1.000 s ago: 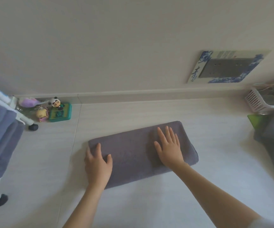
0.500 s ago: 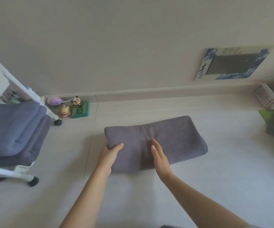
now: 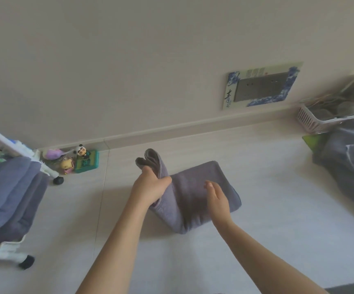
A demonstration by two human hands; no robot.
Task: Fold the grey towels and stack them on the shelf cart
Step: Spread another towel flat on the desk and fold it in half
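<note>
Grey towel (image 3: 195,194) mid-floor, bare floor (image 3: 278,209) around, left hand (image 3: 150,187) gripping raised left end, right hand (image 3: 218,200) flat, fingers straight, on towel.

L hand (image 3: 150,187) lifting grey towel (image 3: 195,196) end, R hand (image 3: 217,198) flat on it, cart (image 3: 12,187) left

One readable mark is showing: the large black brush-written Chinese character 青 is standing on the white left margin of the blue-and-white bordered rectangular card (image 3: 260,87) that is leaning against the cream wall. A smaller dark character is sitting just beneath it on the same margin, too small to make out. Along the card's pale green top strip a row of faint printed characters is running, blurred beyond reading. Nothing else in view is carrying legible writing.
</note>
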